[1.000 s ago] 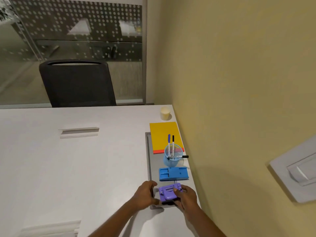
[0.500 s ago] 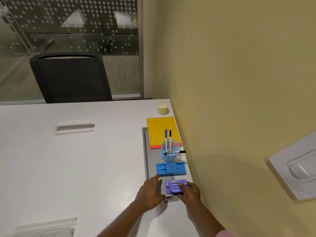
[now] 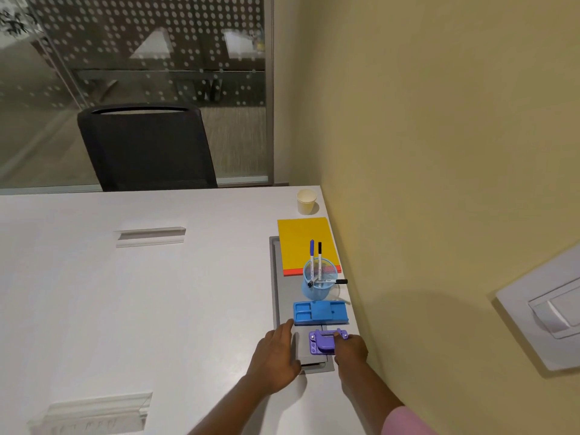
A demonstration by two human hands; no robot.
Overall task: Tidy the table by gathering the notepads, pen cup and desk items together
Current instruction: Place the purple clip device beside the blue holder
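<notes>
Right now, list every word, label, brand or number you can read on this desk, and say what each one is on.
None can be read.
Markers in the blue pen cup: print along the barrels, too small to read.
Marker lying across the cup rim: a label, blurred.
Yellow notepad, blue desk organiser, purple hole punch, paper cup: no text visible.

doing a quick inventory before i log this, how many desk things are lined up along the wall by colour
yellow: 1, the yellow notepad
red: 1, the red pad under it, only its edge showing
blue: 2, the pen cup and the blue tray
purple: 1, the purple hole punch
cream: 1, the paper cup
total: 6, leaving out the pens standing in the cup
</notes>
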